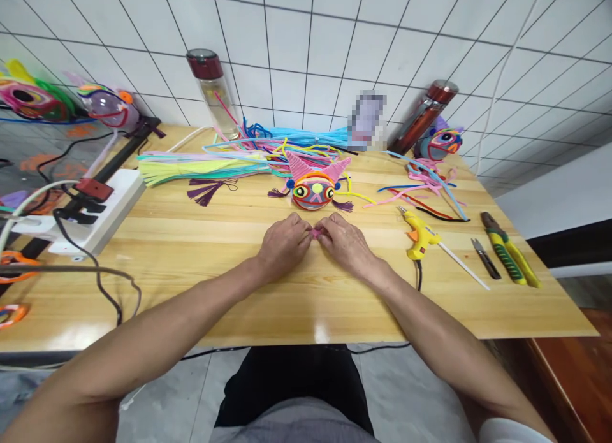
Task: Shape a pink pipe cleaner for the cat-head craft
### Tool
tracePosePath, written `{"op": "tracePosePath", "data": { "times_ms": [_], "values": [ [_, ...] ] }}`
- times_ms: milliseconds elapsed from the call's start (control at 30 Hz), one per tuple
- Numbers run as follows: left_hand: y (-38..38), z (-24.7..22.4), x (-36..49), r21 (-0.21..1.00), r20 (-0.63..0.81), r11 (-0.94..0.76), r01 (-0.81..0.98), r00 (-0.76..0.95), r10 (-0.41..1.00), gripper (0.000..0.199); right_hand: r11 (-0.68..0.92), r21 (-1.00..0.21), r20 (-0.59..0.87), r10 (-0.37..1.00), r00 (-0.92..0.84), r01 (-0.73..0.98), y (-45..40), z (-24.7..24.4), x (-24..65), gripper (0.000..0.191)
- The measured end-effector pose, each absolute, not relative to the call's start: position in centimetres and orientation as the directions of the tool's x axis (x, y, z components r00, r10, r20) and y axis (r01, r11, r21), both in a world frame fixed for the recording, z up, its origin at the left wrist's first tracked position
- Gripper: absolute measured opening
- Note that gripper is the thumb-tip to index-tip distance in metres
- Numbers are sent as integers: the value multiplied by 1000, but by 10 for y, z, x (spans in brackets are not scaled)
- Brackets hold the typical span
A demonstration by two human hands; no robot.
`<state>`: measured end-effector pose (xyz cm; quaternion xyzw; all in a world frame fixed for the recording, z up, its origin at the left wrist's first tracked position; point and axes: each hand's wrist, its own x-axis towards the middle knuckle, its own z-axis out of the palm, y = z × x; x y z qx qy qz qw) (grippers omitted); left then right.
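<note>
Between my fingertips is a small pink piece (316,234), mostly hidden by the fingers. My left hand (285,246) pinches it from the left, and my right hand (347,244) pinches it from the right, close above the wooden table (306,309). Just beyond both hands stands a round decorated face ornament (314,189) with pink pointed ears, ringed eyes and purple tassels at its sides. A loose purple tassel (205,192) lies to its left.
Bundled pipe cleaners (205,167) lie behind. A yellow glue gun (421,234), small snips (486,259) and pliers (509,250) lie right. Bottles (215,99) stand near the tiled wall. A white power strip (102,217) with cables is left.
</note>
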<state>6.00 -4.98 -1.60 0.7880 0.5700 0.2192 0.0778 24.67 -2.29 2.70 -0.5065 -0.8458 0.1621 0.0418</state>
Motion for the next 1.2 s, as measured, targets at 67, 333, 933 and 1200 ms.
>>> {"op": "tracePosePath", "data": {
  "times_ms": [67, 333, 933, 1200],
  "values": [
    [-48, -18, 58, 422, 276, -379, 824, 281, 919, 17, 429, -354, -101, 866, -490, 831, -24, 28, 246, 21],
    [-52, -16, 57, 416, 331, -482, 771, 365, 870, 20, 408, -313, -118, 879, -462, 857, -24, 26, 246, 18],
    [-61, -3, 53, 863, 254, -305, 401, 178, 951, 21, 264, -814, -24, 875, -484, 517, -31, 40, 262, 8],
    [-62, -5, 55, 951, 159, -177, 253, 90, 983, 26, 129, -950, -22, 880, -474, 283, -28, 17, 268, 22]
  ]
}}
